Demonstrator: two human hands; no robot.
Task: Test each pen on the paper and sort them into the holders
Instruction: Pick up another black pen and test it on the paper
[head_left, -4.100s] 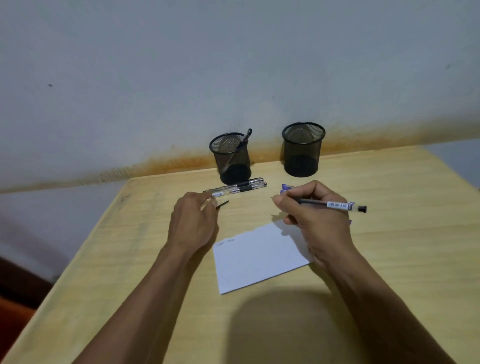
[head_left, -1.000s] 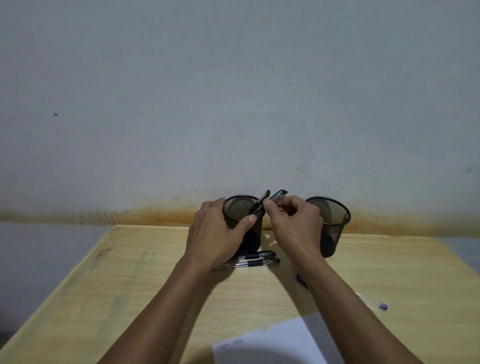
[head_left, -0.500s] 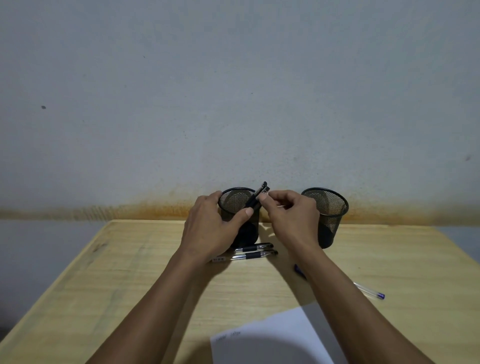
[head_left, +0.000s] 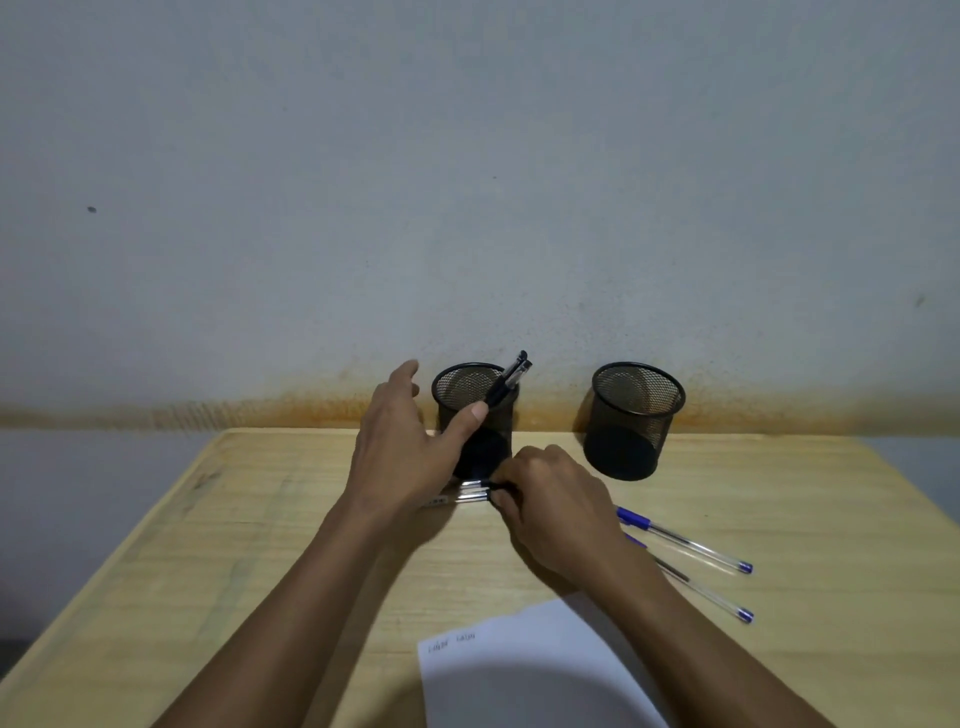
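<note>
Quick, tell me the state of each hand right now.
Left hand: open, fingers relaxed beside the left holder, thumb against its mesh.
Right hand: fingers curled onto the black-grip pens lying on the table; looks like a pinch.

Two pens (head_left: 508, 383) in left holder (head_left: 475, 415), right holder (head_left: 632, 420) beside it

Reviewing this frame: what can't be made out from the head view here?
- Right hand: its grip on the black-grip pens is hidden by its own knuckles.
- Paper: the scribbles are too small to read, and the bottom edge cuts it off.
- Right holder: contents are unclear through the mesh.
</note>
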